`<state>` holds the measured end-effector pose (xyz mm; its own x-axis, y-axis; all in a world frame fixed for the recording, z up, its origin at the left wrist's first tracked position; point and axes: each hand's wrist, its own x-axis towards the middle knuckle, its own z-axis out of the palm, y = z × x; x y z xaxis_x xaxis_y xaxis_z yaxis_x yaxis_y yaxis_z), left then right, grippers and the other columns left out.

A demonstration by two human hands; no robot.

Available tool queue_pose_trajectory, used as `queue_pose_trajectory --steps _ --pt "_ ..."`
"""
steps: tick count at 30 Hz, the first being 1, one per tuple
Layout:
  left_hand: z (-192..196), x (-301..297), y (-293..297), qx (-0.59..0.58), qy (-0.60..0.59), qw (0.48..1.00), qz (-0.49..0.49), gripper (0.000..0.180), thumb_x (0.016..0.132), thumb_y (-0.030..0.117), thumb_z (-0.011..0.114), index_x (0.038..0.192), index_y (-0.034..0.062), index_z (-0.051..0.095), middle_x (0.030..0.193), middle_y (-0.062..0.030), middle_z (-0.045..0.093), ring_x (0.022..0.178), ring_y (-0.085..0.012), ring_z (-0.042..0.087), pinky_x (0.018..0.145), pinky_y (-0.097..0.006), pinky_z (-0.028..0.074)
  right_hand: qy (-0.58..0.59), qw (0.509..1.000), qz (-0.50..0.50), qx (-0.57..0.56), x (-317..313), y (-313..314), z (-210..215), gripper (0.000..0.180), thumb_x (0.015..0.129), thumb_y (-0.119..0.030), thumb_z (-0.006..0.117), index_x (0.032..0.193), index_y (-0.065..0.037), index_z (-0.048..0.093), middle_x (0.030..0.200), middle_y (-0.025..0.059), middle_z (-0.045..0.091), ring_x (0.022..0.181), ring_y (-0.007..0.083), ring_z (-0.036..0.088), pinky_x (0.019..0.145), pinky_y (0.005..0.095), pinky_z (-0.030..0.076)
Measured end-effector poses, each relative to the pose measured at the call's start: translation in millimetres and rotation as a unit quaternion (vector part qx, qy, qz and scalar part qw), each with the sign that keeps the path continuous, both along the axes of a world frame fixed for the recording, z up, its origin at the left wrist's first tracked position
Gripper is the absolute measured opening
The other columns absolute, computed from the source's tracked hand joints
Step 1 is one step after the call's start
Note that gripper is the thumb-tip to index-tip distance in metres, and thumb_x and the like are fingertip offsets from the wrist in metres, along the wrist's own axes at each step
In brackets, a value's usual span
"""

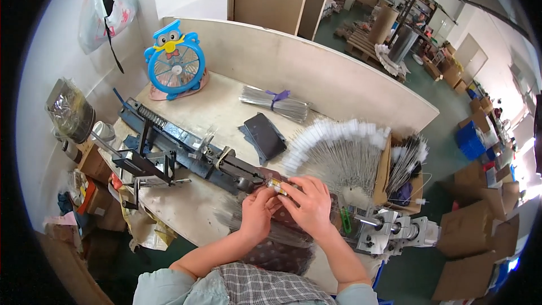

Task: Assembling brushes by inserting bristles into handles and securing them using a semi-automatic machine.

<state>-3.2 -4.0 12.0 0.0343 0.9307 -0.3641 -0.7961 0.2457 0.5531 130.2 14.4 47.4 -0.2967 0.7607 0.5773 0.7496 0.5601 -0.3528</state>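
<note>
Both hands meet over the near end of a long dark metal bench jig (186, 161). My right hand (309, 206) has its fingers curled round a small yellow-and-white piece (276, 185), whose exact kind I cannot make out. Close against it, my left hand (258, 212) is closed in a pinch; whatever lies between its fingertips is hidden. A bundle of thin metal wires (288, 234) lies under my forearms on a dark dotted cloth (282, 257). Right of my right hand is a green clip-like item (345, 220), beside a silver machine with a shaft (389, 231).
White-tipped wire brushes (339, 152) fan out beyond my right hand, next to a cardboard box (384, 172) with more. A dark phone-like slab (265, 137), a tied wire bundle (275, 103) and a blue owl-shaped fan (176, 65) stand farther back. A lever frame (144, 166) rises at left.
</note>
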Motion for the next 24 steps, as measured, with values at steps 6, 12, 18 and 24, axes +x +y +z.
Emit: queue_pose_trajectory --steps 6,12,18,24 --pt "2 8 -1 0.007 0.028 1.000 0.005 0.012 0.090 0.012 0.053 0.096 0.0022 0.056 0.095 -0.0069 0.063 0.083 -0.0168 0.063 0.077 -0.032 0.050 -0.024 1.000 -0.002 -0.002 8 -3 -3 0.025 0.070 -0.019 0.073 0.094 -0.015 0.070 0.097 0.0000 0.061 0.094 0.0203 0.056 0.077 0.0355 0.043" --pt "0 3 -1 0.006 0.015 1.000 -0.006 0.012 0.091 0.010 0.052 0.098 0.0025 0.058 0.097 -0.0055 0.062 0.088 -0.0145 0.062 0.081 -0.030 0.048 -0.018 1.000 -0.007 -0.013 1 -2 6 0.023 0.069 -0.019 0.074 0.091 -0.014 0.071 0.096 0.0008 0.062 0.091 0.0218 0.057 0.076 0.0358 0.044" --pt "-10 2 -3 -0.010 -0.034 0.999 0.023 0.017 0.092 0.017 0.051 0.097 0.0024 0.058 0.098 -0.0050 0.061 0.090 -0.0151 0.061 0.082 -0.031 0.048 -0.002 1.000 0.013 -0.016 -5 2 1 0.024 0.069 -0.018 0.074 0.092 -0.012 0.070 0.096 0.0014 0.062 0.089 0.0220 0.057 0.076 0.0352 0.044" --pt "-10 3 -3 0.004 -0.044 0.999 0.020 0.019 0.091 0.017 0.051 0.098 0.0020 0.059 0.098 -0.0057 0.062 0.091 -0.0150 0.061 0.082 -0.031 0.048 0.000 1.000 0.016 -0.011 -5 2 8 0.024 0.068 -0.018 0.075 0.091 -0.011 0.070 0.096 0.0016 0.063 0.089 0.0221 0.058 0.075 0.0351 0.044"
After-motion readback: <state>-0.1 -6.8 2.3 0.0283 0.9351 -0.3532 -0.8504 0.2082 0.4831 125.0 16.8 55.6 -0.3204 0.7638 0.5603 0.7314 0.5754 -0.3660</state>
